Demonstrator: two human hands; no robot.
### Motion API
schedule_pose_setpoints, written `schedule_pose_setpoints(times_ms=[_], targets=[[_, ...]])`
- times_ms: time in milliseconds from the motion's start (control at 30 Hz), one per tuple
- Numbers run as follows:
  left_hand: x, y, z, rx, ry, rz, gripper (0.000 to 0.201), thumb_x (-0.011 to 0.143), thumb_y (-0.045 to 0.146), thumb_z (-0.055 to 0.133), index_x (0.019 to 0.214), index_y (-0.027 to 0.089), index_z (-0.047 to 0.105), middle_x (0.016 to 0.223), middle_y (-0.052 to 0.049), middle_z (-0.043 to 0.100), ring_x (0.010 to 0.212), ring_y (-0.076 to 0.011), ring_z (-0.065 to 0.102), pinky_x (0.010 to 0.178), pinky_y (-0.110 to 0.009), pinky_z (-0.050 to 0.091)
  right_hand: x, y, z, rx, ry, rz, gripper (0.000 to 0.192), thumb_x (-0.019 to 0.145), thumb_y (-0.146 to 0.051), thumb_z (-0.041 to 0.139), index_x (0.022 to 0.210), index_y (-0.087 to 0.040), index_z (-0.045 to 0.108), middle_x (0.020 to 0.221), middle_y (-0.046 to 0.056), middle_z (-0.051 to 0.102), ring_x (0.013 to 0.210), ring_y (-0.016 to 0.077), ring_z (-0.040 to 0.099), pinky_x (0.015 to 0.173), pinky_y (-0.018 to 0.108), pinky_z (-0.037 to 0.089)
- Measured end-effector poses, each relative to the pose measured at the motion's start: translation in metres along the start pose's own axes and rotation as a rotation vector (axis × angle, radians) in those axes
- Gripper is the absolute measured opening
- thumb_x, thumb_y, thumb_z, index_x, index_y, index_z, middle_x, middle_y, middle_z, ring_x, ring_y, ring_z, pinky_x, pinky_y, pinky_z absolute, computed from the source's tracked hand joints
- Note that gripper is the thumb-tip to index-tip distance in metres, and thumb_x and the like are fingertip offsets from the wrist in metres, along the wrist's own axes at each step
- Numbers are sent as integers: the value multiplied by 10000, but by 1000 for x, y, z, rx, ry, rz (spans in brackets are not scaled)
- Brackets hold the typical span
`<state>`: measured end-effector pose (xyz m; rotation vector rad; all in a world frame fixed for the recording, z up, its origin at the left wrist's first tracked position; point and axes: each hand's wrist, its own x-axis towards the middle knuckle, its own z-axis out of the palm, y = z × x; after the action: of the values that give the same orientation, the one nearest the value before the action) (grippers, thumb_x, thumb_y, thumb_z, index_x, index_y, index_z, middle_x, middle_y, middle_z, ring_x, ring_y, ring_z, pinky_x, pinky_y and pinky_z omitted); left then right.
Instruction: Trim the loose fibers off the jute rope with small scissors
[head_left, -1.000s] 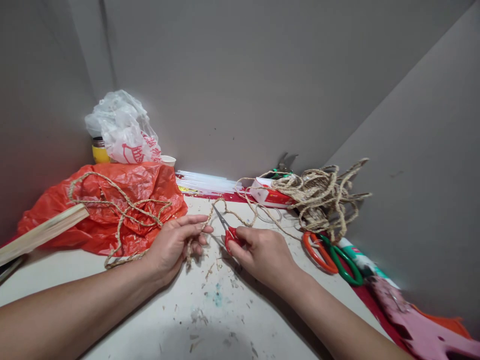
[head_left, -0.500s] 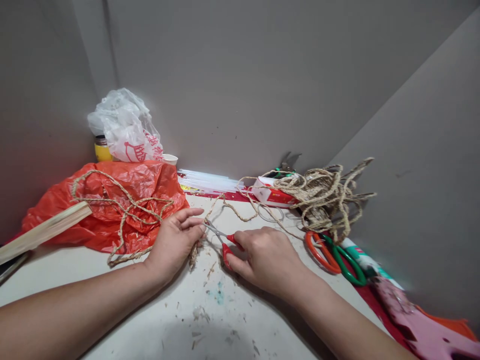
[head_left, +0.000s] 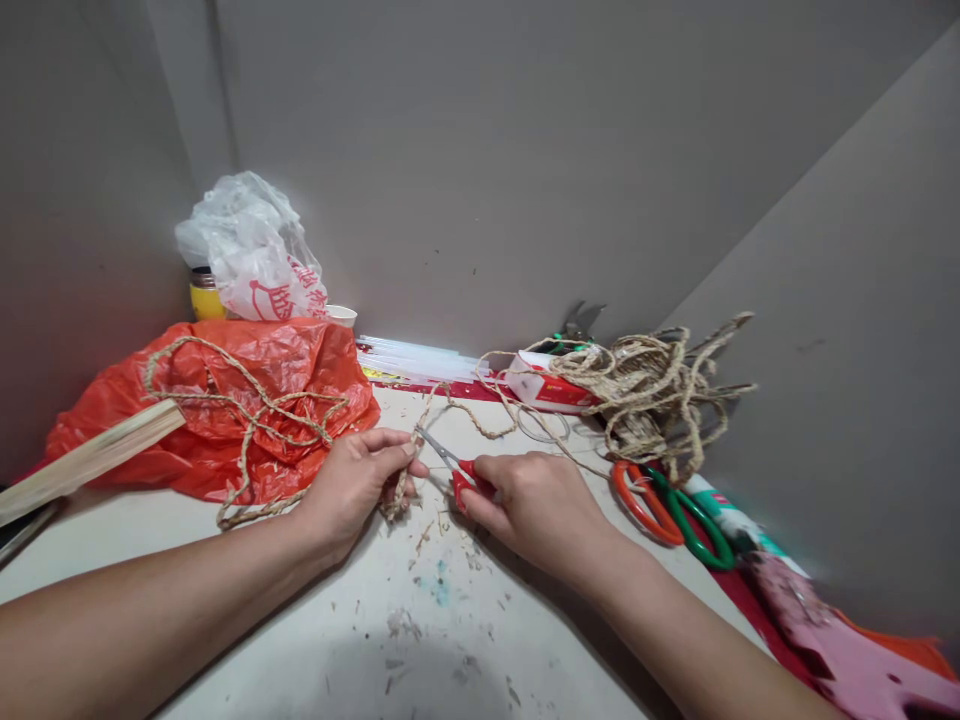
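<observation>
My left hand point(head_left: 352, 485) pinches a strand of rough jute rope point(head_left: 405, 470) between thumb and fingers, just above the white tabletop point(head_left: 420, 620). My right hand point(head_left: 536, 505) grips small red-handled scissors point(head_left: 457, 470), their thin blades pointing left at the rope beside my left fingertips. The blades look nearly shut against the strand. The rope runs back from my fingers toward a tangled pile of rope point(head_left: 652, 395) at the right, and another length lies over a red plastic bag point(head_left: 217, 420).
Orange and green large scissors point(head_left: 667, 505) lie right of my right hand. A red-white box point(head_left: 544, 385), clear glue sticks point(head_left: 412, 360), a white bag point(head_left: 251, 250), a yellow jar point(head_left: 202, 297) and a wooden slat point(head_left: 90, 455) line the grey walls. Fibre scraps litter the table.
The scissor handles opened wide half a second ago and have closed again on the rope. My left fingers spread, then pinched the strand again. Both hands stayed in place.
</observation>
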<state>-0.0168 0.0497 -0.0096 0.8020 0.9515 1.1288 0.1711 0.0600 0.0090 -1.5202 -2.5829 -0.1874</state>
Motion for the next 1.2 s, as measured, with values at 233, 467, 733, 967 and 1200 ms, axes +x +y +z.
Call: schedule_pose_setpoints(times_ms=[233,467,733,967,1200], targets=[[-2,-1,1,52,25,16,175,730,229,638,859,124,581,607,-2,605,411,-48,449,405,-174,364,-1,-2,-2,-94,31,9,254,748,-407,510,640,-190,587,569,29,615,488,128,449,512,267,165],[-2,0,2,35,5,42,200,727,220,635,896,123,588,552,31,554,411,-46,408,413,-176,386,-1,-3,-4,-61,11,6,252,738,-397,516,614,-192,594,526,19,592,465,119,429,507,266,165],[-1,0,3,15,0,26,183,722,184,623,890,136,570,537,38,528,417,-58,399,411,-189,394,-2,0,-5,-19,-32,10,285,742,-402,514,561,-195,589,473,6,545,439,112,386,489,264,167],[-2,2,3,27,23,40,198,731,174,612,924,140,587,556,38,530,428,-57,408,416,-186,398,0,8,4,145,10,-4,306,794,-363,456,558,-196,556,489,-8,536,452,103,385,492,255,193],[-3,2,4,21,9,62,210,745,179,605,949,128,593,564,37,538,424,-55,403,419,-192,405,1,4,5,166,59,17,273,739,-379,484,547,-189,518,484,-13,524,448,98,388,491,249,186]])
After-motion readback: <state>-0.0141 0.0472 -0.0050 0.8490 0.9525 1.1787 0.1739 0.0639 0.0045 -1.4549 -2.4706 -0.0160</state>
